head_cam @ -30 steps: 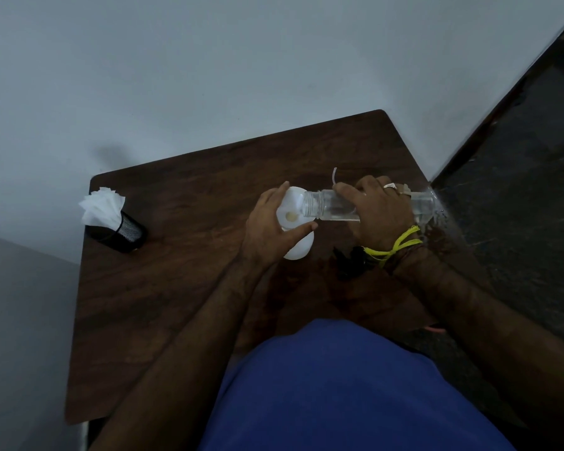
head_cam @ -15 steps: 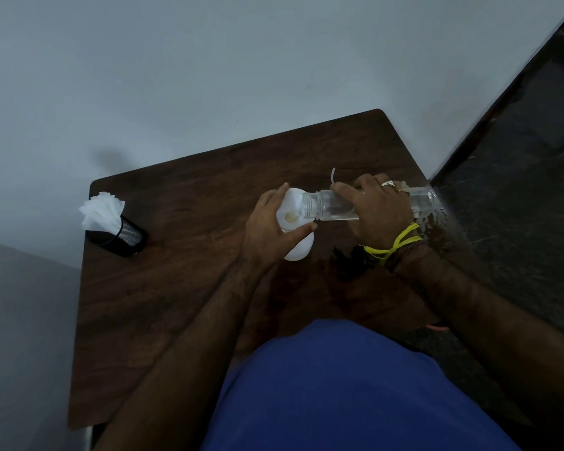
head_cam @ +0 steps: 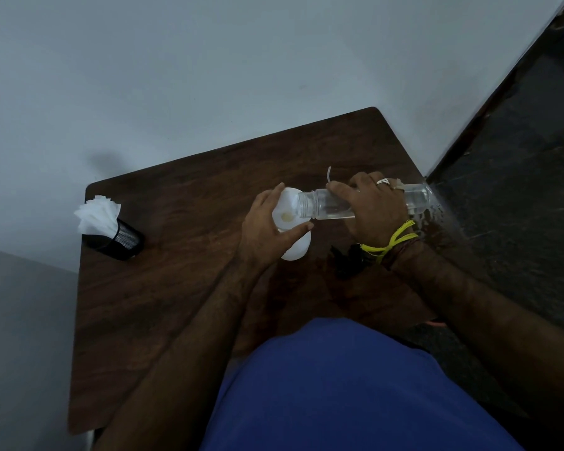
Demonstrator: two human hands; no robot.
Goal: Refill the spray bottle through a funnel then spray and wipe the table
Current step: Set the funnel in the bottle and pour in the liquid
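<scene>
A white funnel sits in the mouth of a white spray bottle that stands near the middle of the dark wooden table. My left hand wraps around the funnel and the bottle's top. My right hand grips a clear plastic water bottle, which lies almost level with its open mouth over the funnel. Some water shows in its far end. A black spray head lies on the table below my right wrist, and its thin white tube pokes up behind the clear bottle.
A black mesh holder stuffed with white tissues stands at the table's far left. The table is pushed against a pale wall, and a dark floor lies to its right. My blue-clad lap fills the bottom of the view.
Both hands and the bottles have stayed in the same pose. The clear bottle stays tipped into the funnel.
</scene>
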